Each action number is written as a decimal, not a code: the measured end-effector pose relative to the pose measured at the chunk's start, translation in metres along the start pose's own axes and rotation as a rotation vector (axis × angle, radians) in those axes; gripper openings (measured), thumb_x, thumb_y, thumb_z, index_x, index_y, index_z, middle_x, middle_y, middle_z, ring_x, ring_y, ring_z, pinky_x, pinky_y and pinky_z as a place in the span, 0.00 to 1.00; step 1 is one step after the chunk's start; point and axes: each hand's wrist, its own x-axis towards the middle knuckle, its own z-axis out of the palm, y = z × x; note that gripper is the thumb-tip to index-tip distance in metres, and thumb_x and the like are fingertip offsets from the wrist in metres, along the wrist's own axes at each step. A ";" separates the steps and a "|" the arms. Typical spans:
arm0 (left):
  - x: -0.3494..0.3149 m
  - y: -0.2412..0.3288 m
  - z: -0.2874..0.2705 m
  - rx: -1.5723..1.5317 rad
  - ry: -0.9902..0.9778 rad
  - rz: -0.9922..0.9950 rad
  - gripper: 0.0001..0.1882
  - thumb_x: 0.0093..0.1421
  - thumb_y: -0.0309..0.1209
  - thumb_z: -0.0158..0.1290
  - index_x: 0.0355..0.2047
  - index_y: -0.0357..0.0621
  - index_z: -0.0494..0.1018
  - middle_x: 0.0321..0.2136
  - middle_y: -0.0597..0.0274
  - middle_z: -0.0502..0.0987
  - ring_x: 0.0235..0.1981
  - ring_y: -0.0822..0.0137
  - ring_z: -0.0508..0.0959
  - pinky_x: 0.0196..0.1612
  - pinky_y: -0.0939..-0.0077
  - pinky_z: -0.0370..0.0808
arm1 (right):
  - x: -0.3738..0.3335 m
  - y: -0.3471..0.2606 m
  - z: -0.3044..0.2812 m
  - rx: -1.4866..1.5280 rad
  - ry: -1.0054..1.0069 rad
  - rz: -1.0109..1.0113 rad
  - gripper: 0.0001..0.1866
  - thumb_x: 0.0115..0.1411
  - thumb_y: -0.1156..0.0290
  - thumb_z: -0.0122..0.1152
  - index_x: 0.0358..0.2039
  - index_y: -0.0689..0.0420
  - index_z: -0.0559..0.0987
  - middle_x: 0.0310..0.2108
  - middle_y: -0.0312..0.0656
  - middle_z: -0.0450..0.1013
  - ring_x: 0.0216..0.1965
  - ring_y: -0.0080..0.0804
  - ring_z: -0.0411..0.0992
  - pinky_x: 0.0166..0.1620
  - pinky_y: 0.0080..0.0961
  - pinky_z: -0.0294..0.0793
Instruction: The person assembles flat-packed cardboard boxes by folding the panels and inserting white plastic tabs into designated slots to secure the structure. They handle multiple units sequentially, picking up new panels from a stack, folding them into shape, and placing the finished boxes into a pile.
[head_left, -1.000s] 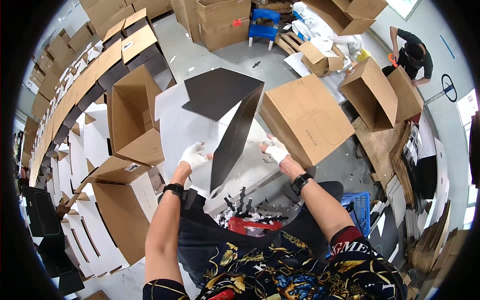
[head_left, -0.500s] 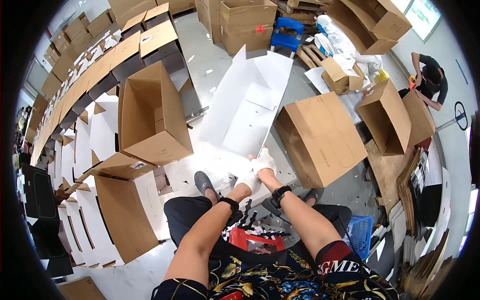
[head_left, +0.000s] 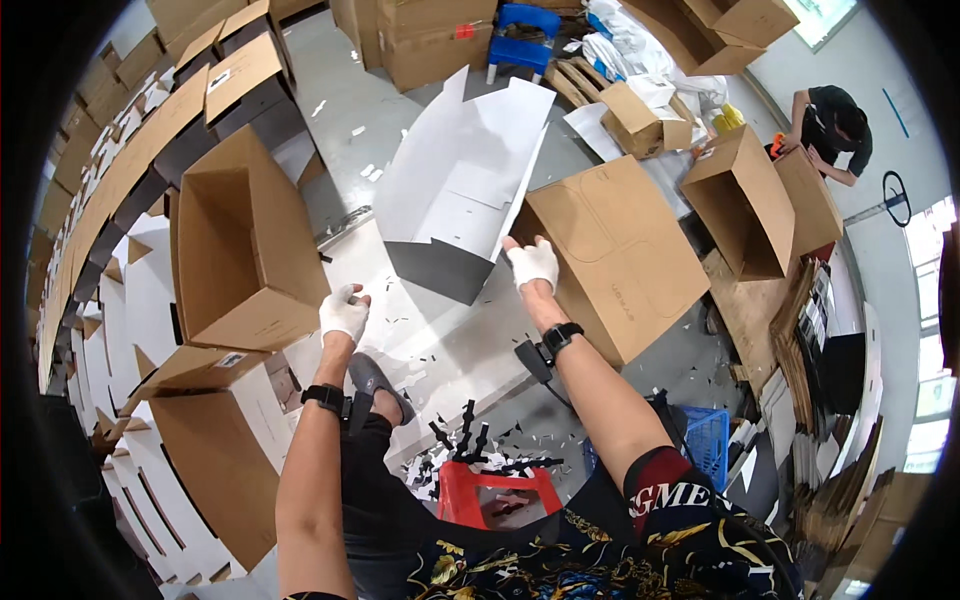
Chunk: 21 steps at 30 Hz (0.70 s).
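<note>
A white-lined carton lies in front of me, its near end panel standing up and showing a dark grey outer face. My left hand, in a white glove, is apart from it to the left, near the brown box; its fingers are loosely bent, thumb apart, with nothing in them. My right hand, also gloved, is beside the carton's near right corner, close to a large brown box. Its fingers are apart and hold nothing visible; whether they touch the carton's edge I cannot tell.
An open brown box stands on the left beside rows of cartons. A red stool is by my legs amid black and white scraps. A blue basket is at right. Another person works beside a tilted box.
My hands, which were together at the white carton's near edge, have moved apart, the left one leftward. The carton's near panel now stands up with its dark grey face showing. The view has shifted.
</note>
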 end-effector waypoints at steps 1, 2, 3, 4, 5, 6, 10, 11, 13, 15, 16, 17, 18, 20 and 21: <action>0.004 -0.021 -0.005 0.002 0.002 -0.039 0.21 0.55 0.29 0.63 0.51 0.41 0.78 0.25 0.56 0.82 0.27 0.66 0.82 0.38 0.71 0.78 | -0.007 -0.029 0.013 -0.116 -0.076 0.022 0.52 0.48 0.44 0.73 0.66 0.61 0.64 0.54 0.56 0.75 0.58 0.50 0.72 0.58 0.39 0.73; 0.010 -0.044 -0.007 -0.009 0.039 -0.060 0.24 0.55 0.30 0.63 0.53 0.40 0.76 0.25 0.57 0.82 0.28 0.65 0.82 0.39 0.71 0.78 | -0.013 -0.055 0.027 -0.230 -0.133 -0.007 0.49 0.50 0.44 0.72 0.65 0.59 0.65 0.54 0.56 0.75 0.58 0.51 0.73 0.57 0.42 0.73; 0.017 -0.039 -0.003 -0.007 0.040 -0.075 0.27 0.55 0.31 0.64 0.55 0.41 0.75 0.28 0.56 0.83 0.30 0.64 0.82 0.40 0.71 0.78 | -0.009 -0.064 0.031 -0.297 -0.207 0.013 0.43 0.52 0.47 0.70 0.62 0.58 0.68 0.53 0.56 0.76 0.56 0.53 0.74 0.56 0.43 0.74; 0.024 -0.031 0.000 -0.006 0.043 -0.091 0.29 0.54 0.32 0.65 0.57 0.41 0.73 0.31 0.55 0.83 0.31 0.64 0.82 0.41 0.70 0.78 | 0.000 -0.068 0.033 -0.364 -0.281 0.033 0.37 0.55 0.49 0.68 0.59 0.57 0.71 0.52 0.56 0.76 0.54 0.54 0.75 0.55 0.45 0.75; 0.032 -0.020 0.004 0.008 0.061 -0.069 0.31 0.54 0.33 0.65 0.58 0.41 0.72 0.34 0.53 0.83 0.33 0.62 0.82 0.42 0.70 0.78 | 0.016 -0.058 0.038 -0.365 -0.237 -0.001 0.32 0.56 0.52 0.66 0.56 0.56 0.73 0.50 0.55 0.77 0.53 0.54 0.75 0.54 0.45 0.76; 0.043 -0.002 0.011 0.022 0.077 -0.040 0.33 0.53 0.34 0.66 0.59 0.41 0.71 0.36 0.52 0.82 0.35 0.61 0.82 0.43 0.69 0.78 | 0.040 -0.034 0.045 -0.362 -0.187 -0.034 0.27 0.57 0.54 0.64 0.52 0.56 0.76 0.48 0.55 0.78 0.51 0.55 0.76 0.53 0.45 0.76; 0.068 0.018 0.009 0.144 0.181 0.019 0.41 0.53 0.36 0.69 0.64 0.38 0.65 0.45 0.49 0.80 0.43 0.61 0.81 0.46 0.69 0.78 | 0.048 -0.005 0.053 -0.372 -0.095 -0.084 0.17 0.53 0.62 0.59 0.37 0.60 0.85 0.38 0.59 0.79 0.43 0.57 0.79 0.46 0.46 0.78; 0.079 0.003 0.012 0.118 0.180 0.006 0.43 0.52 0.37 0.70 0.64 0.38 0.63 0.47 0.47 0.78 0.44 0.60 0.81 0.47 0.68 0.78 | 0.039 0.005 0.051 -0.377 -0.082 -0.215 0.18 0.50 0.61 0.60 0.32 0.65 0.84 0.32 0.60 0.78 0.39 0.58 0.79 0.43 0.46 0.78; 0.092 0.039 0.031 -0.055 0.065 0.071 0.48 0.50 0.38 0.71 0.66 0.37 0.58 0.50 0.44 0.75 0.45 0.60 0.79 0.49 0.67 0.78 | 0.052 0.071 0.016 -0.445 -0.110 -0.509 0.17 0.49 0.63 0.63 0.26 0.68 0.83 0.22 0.60 0.78 0.28 0.53 0.81 0.33 0.44 0.79; 0.090 -0.011 0.038 0.084 -0.118 -0.023 0.37 0.56 0.43 0.62 0.60 0.34 0.66 0.47 0.42 0.80 0.44 0.50 0.81 0.49 0.64 0.77 | 0.005 0.056 0.014 0.248 -0.407 0.013 0.07 0.52 0.78 0.59 0.26 0.71 0.81 0.18 0.44 0.75 0.15 0.31 0.74 0.17 0.30 0.73; 0.066 0.019 0.043 -0.032 -0.155 0.124 0.28 0.57 0.42 0.60 0.52 0.35 0.73 0.41 0.39 0.81 0.42 0.45 0.81 0.46 0.61 0.78 | -0.010 0.054 -0.013 0.236 -0.418 0.096 0.10 0.50 0.79 0.59 0.31 0.73 0.80 0.20 0.46 0.76 0.15 0.34 0.74 0.18 0.30 0.73; 0.059 0.016 0.048 0.069 -0.118 0.167 0.18 0.57 0.37 0.58 0.42 0.36 0.78 0.39 0.39 0.81 0.43 0.44 0.81 0.45 0.58 0.78 | -0.013 0.071 -0.019 0.252 -0.400 0.033 0.12 0.48 0.80 0.58 0.33 0.74 0.80 0.23 0.48 0.77 0.15 0.34 0.75 0.18 0.29 0.73; 0.053 0.041 0.058 0.283 -0.051 0.298 0.12 0.55 0.32 0.56 0.36 0.37 0.79 0.36 0.40 0.81 0.43 0.44 0.81 0.45 0.56 0.78 | 0.003 0.112 -0.023 0.320 -0.279 -0.068 0.09 0.49 0.80 0.59 0.30 0.73 0.76 0.22 0.48 0.75 0.14 0.39 0.74 0.15 0.31 0.75; 0.024 0.020 0.052 0.453 -0.174 0.287 0.10 0.55 0.28 0.54 0.36 0.39 0.80 0.36 0.43 0.82 0.42 0.46 0.82 0.45 0.56 0.79 | -0.026 0.080 -0.024 0.150 -0.346 -0.032 0.09 0.50 0.78 0.60 0.30 0.72 0.77 0.23 0.46 0.75 0.17 0.40 0.75 0.18 0.34 0.77; 0.003 0.026 0.040 0.465 -0.164 0.270 0.10 0.57 0.28 0.53 0.35 0.40 0.80 0.35 0.44 0.82 0.41 0.46 0.83 0.44 0.56 0.80 | -0.041 0.059 -0.026 0.191 -0.441 0.091 0.08 0.51 0.77 0.60 0.28 0.71 0.77 0.20 0.45 0.75 0.16 0.39 0.74 0.18 0.34 0.74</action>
